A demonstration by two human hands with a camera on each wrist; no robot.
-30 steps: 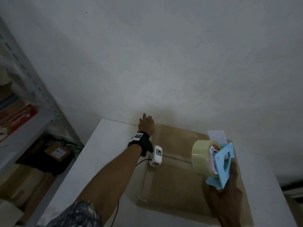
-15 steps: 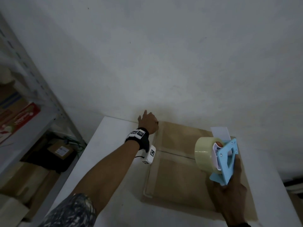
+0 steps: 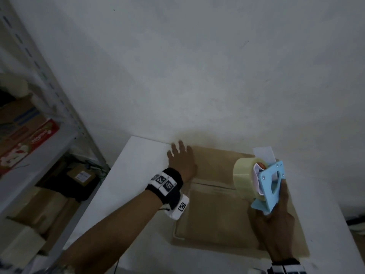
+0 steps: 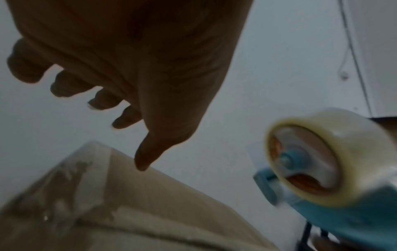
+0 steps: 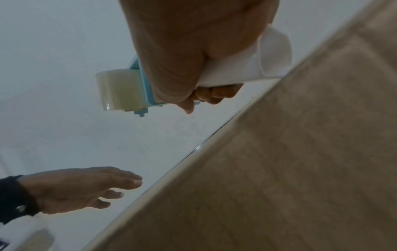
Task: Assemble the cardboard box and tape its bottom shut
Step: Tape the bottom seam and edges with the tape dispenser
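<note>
Left hand (image 3: 181, 161) now spread above cardboard box (image 3: 217, 210), right hand (image 3: 276, 224) still gripping tape dispenser (image 3: 270, 186)

The bare white bench (image 3: 138, 175) left of the flat brown cardboard box (image 3: 217, 214) lies open; a grey metal shelf rack (image 3: 65, 107) and the white wall (image 3: 197, 76) hem it in.

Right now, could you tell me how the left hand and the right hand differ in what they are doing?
The left hand is open with fingers spread, holding nothing; the right hand grips the tape dispenser. The left hand reaches to the box's far left corner; the right hand holds its tool raised above the box's right side. Both hands are over the box and wear black wrist straps.
</note>
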